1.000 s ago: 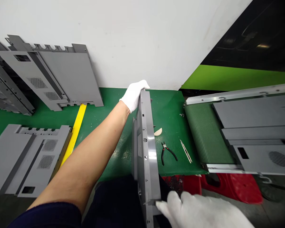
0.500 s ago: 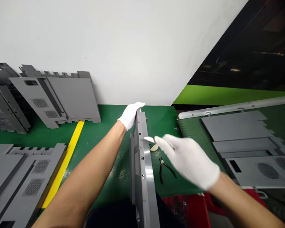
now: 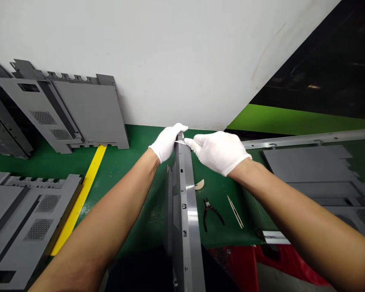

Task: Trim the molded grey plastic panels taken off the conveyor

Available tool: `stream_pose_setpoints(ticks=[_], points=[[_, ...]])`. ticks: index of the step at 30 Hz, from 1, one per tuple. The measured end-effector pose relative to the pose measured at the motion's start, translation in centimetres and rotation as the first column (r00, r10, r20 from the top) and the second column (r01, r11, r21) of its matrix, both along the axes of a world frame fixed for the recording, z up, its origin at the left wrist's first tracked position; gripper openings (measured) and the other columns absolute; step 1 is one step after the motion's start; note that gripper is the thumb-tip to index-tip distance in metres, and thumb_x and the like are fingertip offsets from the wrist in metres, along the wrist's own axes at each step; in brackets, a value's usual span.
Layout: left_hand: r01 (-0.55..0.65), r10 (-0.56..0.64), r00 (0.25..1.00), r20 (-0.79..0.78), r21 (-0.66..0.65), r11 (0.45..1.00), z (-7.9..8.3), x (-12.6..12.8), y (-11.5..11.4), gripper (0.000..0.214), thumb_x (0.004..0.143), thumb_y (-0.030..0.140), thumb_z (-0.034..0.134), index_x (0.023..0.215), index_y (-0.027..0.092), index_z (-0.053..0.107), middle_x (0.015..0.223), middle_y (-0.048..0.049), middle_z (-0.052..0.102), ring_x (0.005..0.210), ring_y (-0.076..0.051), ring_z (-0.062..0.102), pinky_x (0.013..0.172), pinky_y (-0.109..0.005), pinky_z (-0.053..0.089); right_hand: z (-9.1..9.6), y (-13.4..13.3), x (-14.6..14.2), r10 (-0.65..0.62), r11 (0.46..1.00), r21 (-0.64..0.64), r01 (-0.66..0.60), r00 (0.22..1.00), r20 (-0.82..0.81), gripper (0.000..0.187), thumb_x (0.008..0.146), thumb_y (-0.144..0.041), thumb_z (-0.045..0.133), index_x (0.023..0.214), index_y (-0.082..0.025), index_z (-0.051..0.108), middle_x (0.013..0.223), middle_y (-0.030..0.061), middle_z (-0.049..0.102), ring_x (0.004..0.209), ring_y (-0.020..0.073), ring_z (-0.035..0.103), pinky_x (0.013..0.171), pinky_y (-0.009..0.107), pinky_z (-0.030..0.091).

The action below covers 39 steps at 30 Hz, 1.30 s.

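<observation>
**Long grey sheet-metal panel [image 3: 185, 211] held on edge**

A smooth white wall [image 3: 140, 61] fills the view from 10 to 1 o'clock, above a green-topped workbench [image 3: 134, 190] crossed by a bright yellow stripe [image 3: 85, 178]. Flat grey perforated panels lie at 10 o'clock [image 3: 88, 109] and 8 o'clock [image 3: 18, 215]. More grey panels [image 3: 307, 162] sit at 3 o'clock on a conveyor with a long metal rail [image 3: 307, 140]. A red plastic object [image 3: 231, 263] shows at 5 o'clock.

The long panel stands on its edge at centre, its long axis running from 6 o'clock up to 12, slotted edge uppermost. Held this way, its narrow rim seems to be kept within reach of both hands. The white-gloved left hand [image 3: 167, 142] is closed around the far end. The white-gloved right hand [image 3: 219, 152] is pinched on a tiny pale sliver [image 3: 181, 142], too small to identify, just at that end.

On the bench lie black-handled pliers [image 3: 209, 213], a slim metal tool [image 3: 235, 211] and a cream crescent-shaped piece [image 3: 200, 185].
</observation>
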State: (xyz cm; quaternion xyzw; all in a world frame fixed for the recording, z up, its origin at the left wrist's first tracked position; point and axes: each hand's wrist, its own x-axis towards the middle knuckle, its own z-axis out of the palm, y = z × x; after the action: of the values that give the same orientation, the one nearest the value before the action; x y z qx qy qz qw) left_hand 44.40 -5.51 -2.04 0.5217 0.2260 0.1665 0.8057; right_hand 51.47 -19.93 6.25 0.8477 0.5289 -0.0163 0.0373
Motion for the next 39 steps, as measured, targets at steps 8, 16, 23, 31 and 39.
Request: stream_pose_setpoints(ticks=[8, 16, 23, 31, 39], points=[[-0.002, 0.003, 1.0, -0.019, 0.02, 1.0, 0.2, 0.1, -0.3, 0.033, 0.079, 0.039, 0.062, 0.059, 0.019, 0.045, 0.057, 0.0026, 0.041, 0.048, -0.009, 0.038, 0.045, -0.024, 0.033, 0.3, -0.3, -0.6, -0.003, 0.998, -0.068, 0.01, 0.995, 0.099, 0.077, 0.096, -0.067, 0.009, 0.086, -0.021, 0.07, 0.066, 0.007, 0.065, 0.066, 0.0225, 0.063, 0.061, 0.031, 0.037], [-0.005, 0.004, 1.0, -0.021, -0.011, 1.0, 0.4, 0.2, -0.5, 0.031, 0.079, 0.038, 0.062, 0.061, 0.019, 0.044, 0.057, 0.0024, 0.042, 0.047, -0.01, 0.041, 0.044, -0.024, 0.035, 0.2, -0.7, -0.5, 0.001, 0.999, -0.046, 0.005, 0.994, 0.112, 0.074, 0.097, -0.068, 0.013, 0.086, -0.02, 0.069, 0.067, 0.0078, 0.066, 0.07, 0.0228, 0.063, 0.063, 0.031, 0.034], [-0.036, 0.036, 0.999, -0.035, 0.003, 0.999, 0.3, 0.1, -0.3, 0.03, 0.079, 0.037, 0.062, 0.063, 0.019, 0.045, 0.061, 0.0025, 0.042, 0.047, -0.009, 0.039, 0.043, -0.024, 0.032, -0.1, -1.5, -1.2, 0.05, 0.999, -0.026, -0.046, 0.987, 0.151, 0.076, 0.097, -0.068, 0.013, 0.081, -0.019, 0.069, 0.062, 0.0083, 0.063, 0.068, 0.0243, 0.063, 0.062, 0.03, 0.033], [-0.017, 0.017, 1.0, -0.026, -0.01, 1.0, 0.5, 0.0, -0.4, 0.03, 0.079, 0.037, 0.061, 0.062, 0.019, 0.045, 0.058, 0.0028, 0.042, 0.046, -0.009, 0.039, 0.043, -0.024, 0.033, -0.1, -1.3, -0.7, 0.005, 1.0, 0.01, -0.007, 0.995, 0.102, 0.075, 0.096, -0.068, 0.011, 0.085, -0.021, 0.068, 0.064, 0.006, 0.065, 0.062, 0.0206, 0.059, 0.059, 0.029, 0.031], [-0.013, 0.013, 0.999, -0.052, 0.001, 1.0, 1.0, 0.0, -0.7, 0.031, 0.079, 0.036, 0.06, 0.059, 0.019, 0.044, 0.055, 0.0026, 0.042, 0.045, -0.009, 0.04, 0.042, -0.023, 0.034, 0.1, -0.5, -0.1, -0.004, 0.999, -0.053, 0.01, 0.994, 0.114, 0.077, 0.095, -0.069, 0.01, 0.092, -0.021, 0.07, 0.07, 0.0074, 0.067, 0.067, 0.0218, 0.062, 0.062, 0.03, 0.035]])
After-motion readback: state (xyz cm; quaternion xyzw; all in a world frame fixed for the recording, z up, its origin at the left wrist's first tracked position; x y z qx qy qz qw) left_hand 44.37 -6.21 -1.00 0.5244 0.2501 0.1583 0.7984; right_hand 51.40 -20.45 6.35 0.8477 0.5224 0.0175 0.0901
